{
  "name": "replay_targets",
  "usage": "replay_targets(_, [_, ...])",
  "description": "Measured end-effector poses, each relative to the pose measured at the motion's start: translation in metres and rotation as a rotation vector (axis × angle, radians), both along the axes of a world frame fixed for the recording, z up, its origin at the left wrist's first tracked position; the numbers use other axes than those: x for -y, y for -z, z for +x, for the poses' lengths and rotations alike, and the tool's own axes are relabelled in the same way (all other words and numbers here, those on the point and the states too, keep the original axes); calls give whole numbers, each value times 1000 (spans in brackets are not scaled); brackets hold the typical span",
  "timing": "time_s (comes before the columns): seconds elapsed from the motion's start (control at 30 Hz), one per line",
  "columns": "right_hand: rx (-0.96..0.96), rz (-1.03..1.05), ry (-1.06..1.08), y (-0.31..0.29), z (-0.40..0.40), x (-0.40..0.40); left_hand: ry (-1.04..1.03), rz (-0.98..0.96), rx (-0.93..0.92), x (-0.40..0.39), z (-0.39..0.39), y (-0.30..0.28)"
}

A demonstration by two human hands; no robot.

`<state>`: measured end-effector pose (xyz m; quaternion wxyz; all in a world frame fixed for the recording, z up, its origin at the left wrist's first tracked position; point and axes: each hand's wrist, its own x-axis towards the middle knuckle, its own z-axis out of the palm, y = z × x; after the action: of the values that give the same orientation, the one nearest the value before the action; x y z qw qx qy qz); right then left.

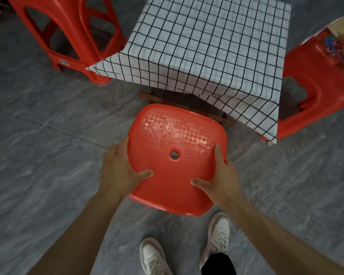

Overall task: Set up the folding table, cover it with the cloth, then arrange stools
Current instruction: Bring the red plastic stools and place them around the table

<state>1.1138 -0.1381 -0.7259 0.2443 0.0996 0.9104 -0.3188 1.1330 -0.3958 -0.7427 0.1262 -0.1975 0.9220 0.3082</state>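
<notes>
A red plastic stool with a small hole in its patterned seat is right in front of me, at the near side of the table. My left hand grips the seat's left edge, thumb on top. My right hand grips the right edge the same way. Just beyond stands the folding table, draped in a white cloth with a black grid. Its wooden legs show below the cloth's hem. The stool's legs are hidden under the seat.
A stack of red stools stands at the table's far left corner. Another red stool with a flowered seat stands at the table's right side. Grey tiled floor surrounds everything. My white shoes are just behind the stool.
</notes>
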Motion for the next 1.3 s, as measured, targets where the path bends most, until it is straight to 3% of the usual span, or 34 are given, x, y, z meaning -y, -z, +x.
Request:
replay_targets(0.13, [5, -4, 29, -2, 11, 0, 109, -68, -18, -6, -1, -8])
replay_targets(0.57, [50, 35, 165, 4, 24, 5, 90, -32, 24, -2, 7, -7])
replay_targets(1.3, [32, 33, 164, 9, 163, 17, 148, -18, -42, 19, 142, -4])
